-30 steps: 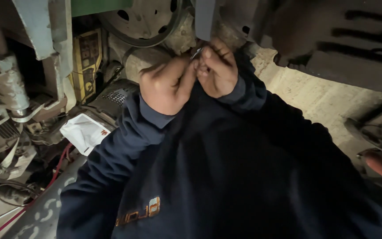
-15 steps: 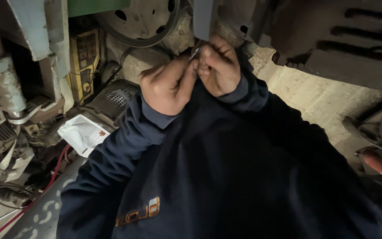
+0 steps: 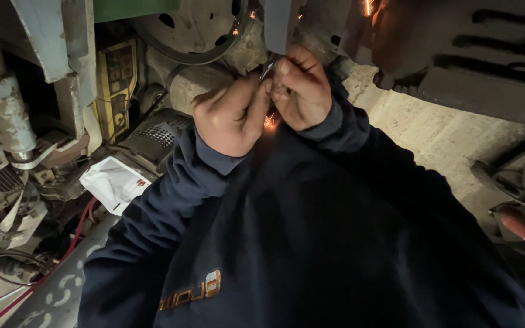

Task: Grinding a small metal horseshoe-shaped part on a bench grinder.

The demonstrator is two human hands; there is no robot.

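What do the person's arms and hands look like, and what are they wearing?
Both arms are covered by long dark navy sleeves with ribbed cuffs at the wrists. The left hand and right hand are bare, with no gloves. The sweatshirt has a small orange stitched mark on its front.

The person wears a dark navy sweatshirt (image 3: 335, 243) of soft, matte knit that fills most of the lower view. Its 2 long sleeves run up to the wrists and end in ribbed cuffs of the same navy, the cuff by the left hand (image 3: 229, 118) and the cuff by the right hand (image 3: 302, 91) both slightly bunched. The cloth lies in broad folds along the arms. Low on the front sits a small embroidered marking (image 3: 191, 290) in orange thread with a pale outline. Both hands are bare, with no gloves, rings or watch showing.
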